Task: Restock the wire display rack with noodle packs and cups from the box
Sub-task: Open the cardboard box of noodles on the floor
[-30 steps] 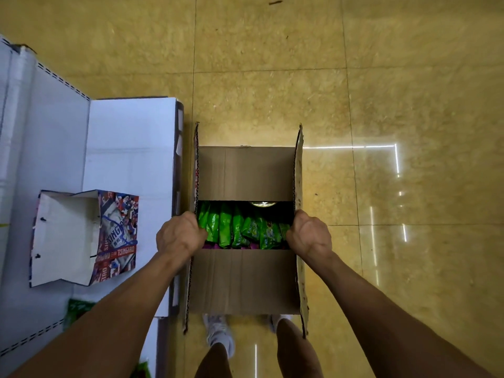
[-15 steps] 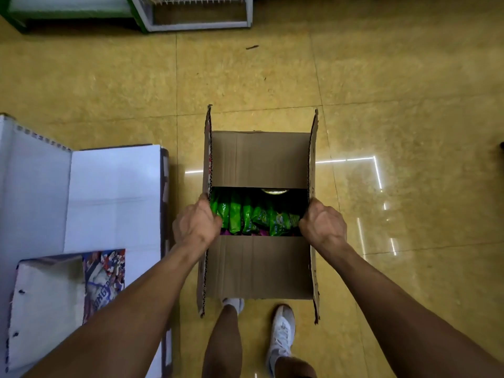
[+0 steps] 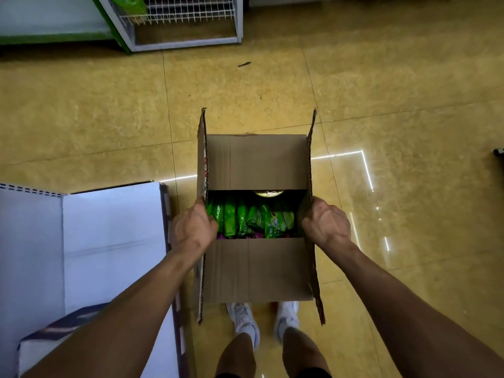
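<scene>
I hold a brown cardboard box [image 3: 256, 266] off the floor in front of me, above my feet. My left hand [image 3: 192, 230] grips its left side wall and my right hand [image 3: 326, 226] grips its right side wall. Two flaps half cover the top. Through the gap I see several green noodle packs [image 3: 245, 221] standing on edge and the gold lid of a cup [image 3: 268, 193] at the far side. The white wire display rack [image 3: 185, 20] stands on the floor at the top of the view, with a green pack [image 3: 128, 4] on it.
A flattened white cardboard sheet [image 3: 109, 236] lies on the floor at the left, close beside the box. A green-edged shelf base [image 3: 54, 36] runs along the top left. Yellow tiled floor [image 3: 381, 91] stretches between me and the rack. My white shoes [image 3: 244, 320] show below the box.
The view has moved forward with the box still held in both hands. The wire rack has come into sight at the top and the white sheet has slid back toward me.
</scene>
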Demonstrator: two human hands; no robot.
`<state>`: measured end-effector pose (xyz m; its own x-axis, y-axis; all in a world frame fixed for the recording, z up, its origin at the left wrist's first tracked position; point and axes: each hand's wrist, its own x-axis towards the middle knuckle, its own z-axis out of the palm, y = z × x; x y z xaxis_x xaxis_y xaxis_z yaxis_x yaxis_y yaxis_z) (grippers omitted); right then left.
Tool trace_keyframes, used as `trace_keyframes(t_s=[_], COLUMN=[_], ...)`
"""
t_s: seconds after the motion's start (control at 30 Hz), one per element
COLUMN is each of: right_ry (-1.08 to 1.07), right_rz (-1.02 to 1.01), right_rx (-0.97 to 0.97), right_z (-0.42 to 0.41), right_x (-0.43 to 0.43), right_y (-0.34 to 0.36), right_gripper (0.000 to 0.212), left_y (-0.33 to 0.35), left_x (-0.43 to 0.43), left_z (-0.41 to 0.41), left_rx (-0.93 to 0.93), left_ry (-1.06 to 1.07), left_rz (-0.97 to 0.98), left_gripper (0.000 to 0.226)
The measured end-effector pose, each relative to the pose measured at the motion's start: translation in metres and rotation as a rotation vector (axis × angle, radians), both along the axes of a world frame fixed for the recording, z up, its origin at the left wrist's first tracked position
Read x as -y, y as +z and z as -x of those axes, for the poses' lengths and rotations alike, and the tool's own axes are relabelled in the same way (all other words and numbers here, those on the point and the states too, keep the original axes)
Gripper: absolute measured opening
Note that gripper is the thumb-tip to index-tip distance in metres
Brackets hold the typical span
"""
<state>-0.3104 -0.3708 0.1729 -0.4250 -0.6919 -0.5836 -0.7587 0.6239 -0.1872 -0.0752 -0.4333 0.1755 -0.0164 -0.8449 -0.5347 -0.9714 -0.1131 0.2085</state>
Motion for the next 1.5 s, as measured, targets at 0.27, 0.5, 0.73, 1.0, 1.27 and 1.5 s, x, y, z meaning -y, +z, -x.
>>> trace_keyframes(t_s=[0.27, 0.5, 0.73, 1.0, 1.27, 1.5], right_ry=[0.062, 0.172, 0.236, 0.119, -0.003, -0.133], right_rz=[-0.002, 0.000, 0.050, 0.044, -0.026, -0.018], right_rx=[0.046, 0.072, 0.019, -0.025, -0.054, -0.030], right_z=[0.017, 0.056, 0.093, 0.120, 0.105, 0.106], right_x=[0.096, 0.174, 0.249, 0.326, 0.407, 0.449], right_y=[0.001, 0.009, 0.003, 0.005, 0.016, 0.012], right_gripper=[0.028, 0.033, 0.028, 0.018, 0.029, 0.014], left_y=[0.005, 0.016, 0.016, -0.004, -0.016, -0.013], left_x=[0.083, 0.147, 0.218, 0.313, 0.420, 0.483], left_z=[0.012, 0.047, 0.080, 0.101, 0.093, 0.098], left_rx=[0.065, 0.050, 0.012, -0.030, -0.116, -0.129], left_ry=[0.069, 0.150, 0.145, 0.133, 0.025, -0.025], left_rz=[-0.021, -0.020, 0.022, 0.043, 0.038, 0.060], left_gripper=[0.034, 0.036, 0.034, 0.017, 0.020, 0.037])
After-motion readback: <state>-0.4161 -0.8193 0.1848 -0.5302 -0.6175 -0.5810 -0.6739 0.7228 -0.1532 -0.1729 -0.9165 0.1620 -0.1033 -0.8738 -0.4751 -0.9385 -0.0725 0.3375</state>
